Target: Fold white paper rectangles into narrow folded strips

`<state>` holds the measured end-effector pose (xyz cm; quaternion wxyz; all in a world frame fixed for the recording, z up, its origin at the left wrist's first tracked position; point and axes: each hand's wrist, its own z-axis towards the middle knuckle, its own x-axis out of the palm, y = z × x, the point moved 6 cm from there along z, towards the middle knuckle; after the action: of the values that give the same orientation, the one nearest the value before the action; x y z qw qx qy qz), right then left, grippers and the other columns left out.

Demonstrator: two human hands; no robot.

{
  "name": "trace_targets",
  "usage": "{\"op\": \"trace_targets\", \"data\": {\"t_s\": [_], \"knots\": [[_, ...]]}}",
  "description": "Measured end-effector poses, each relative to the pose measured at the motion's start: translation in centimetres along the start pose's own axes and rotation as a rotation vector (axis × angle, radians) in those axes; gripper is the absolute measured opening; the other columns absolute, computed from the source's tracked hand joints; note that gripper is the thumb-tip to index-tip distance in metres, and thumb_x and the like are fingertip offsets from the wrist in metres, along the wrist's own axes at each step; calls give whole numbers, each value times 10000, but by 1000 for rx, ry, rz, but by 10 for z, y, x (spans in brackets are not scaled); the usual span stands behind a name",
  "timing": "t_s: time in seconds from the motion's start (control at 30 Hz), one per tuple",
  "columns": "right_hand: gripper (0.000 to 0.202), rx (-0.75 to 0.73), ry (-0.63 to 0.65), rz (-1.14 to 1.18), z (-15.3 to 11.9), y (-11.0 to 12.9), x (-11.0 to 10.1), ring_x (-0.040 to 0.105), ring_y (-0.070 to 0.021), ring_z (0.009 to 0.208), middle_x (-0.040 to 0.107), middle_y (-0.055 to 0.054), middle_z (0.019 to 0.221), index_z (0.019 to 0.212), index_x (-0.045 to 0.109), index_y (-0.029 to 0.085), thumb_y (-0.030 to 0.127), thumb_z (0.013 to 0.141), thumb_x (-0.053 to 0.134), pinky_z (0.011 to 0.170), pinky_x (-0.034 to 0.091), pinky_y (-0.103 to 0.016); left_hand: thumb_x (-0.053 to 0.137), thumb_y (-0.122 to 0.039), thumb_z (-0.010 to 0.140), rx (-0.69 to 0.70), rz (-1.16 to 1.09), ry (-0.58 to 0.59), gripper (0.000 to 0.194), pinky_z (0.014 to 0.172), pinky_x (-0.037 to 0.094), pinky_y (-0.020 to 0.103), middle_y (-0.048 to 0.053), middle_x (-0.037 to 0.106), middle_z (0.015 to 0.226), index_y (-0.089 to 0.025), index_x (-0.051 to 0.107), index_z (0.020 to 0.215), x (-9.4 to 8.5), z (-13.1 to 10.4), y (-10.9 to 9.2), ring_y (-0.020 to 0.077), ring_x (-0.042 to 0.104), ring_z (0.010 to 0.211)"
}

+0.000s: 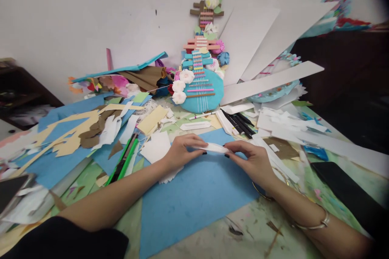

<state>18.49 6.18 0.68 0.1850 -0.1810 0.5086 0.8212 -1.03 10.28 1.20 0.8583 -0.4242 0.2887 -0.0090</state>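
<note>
A narrow strip of white paper (216, 148) is stretched level between my two hands, above a blue sheet (197, 198). My left hand (186, 151) pinches its left end between thumb and fingers. At the right end, my right hand (251, 160) pinches it the same way. Under and beside my left hand lie white paper pieces (156, 147) with pointed edges. Black markers (238, 123) lie just beyond my right hand.
A blue paper guitar (202, 93) with white flowers leans on the wall behind. Paper scraps (73, 129) and a green cutter (129, 160) are at the left. A black phone (346, 190) and white strips (331, 149) lie at the right.
</note>
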Motion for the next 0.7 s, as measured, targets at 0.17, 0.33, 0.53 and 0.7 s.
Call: {"op": "trace_targets", "data": {"t_s": [0.17,0.33,0.53,0.7], "knots": [[164,-21,44,-67,0,-2,3,673,-180,799,721,-29,914,906,695,210,221,755,630,778,543,-331,676,-205,744,74,114,81,323,814,486,339,88,653,1003,-196,666,1066,6,-1,-2,199,614,920],[132,-110,184,-127,-1,2,12,653,-192,918,706,-47,981,860,692,214,177,761,612,814,524,-340,703,-276,723,131,128,189,351,879,466,355,96,619,1076,-207,655,1064,14,-1,-4,210,592,992],[137,-99,205,-192,0,2,13,640,-202,905,695,-62,984,880,673,208,186,746,653,792,515,-364,745,-317,676,3,136,181,329,779,470,326,88,642,1009,-173,607,939,8,2,0,217,592,952],[223,-161,209,-220,0,2,15,596,-215,971,678,-78,1039,900,666,205,193,686,730,831,503,-396,763,-334,632,-7,196,243,351,749,466,317,98,603,1085,-181,557,871,5,3,2,229,564,987]]}}
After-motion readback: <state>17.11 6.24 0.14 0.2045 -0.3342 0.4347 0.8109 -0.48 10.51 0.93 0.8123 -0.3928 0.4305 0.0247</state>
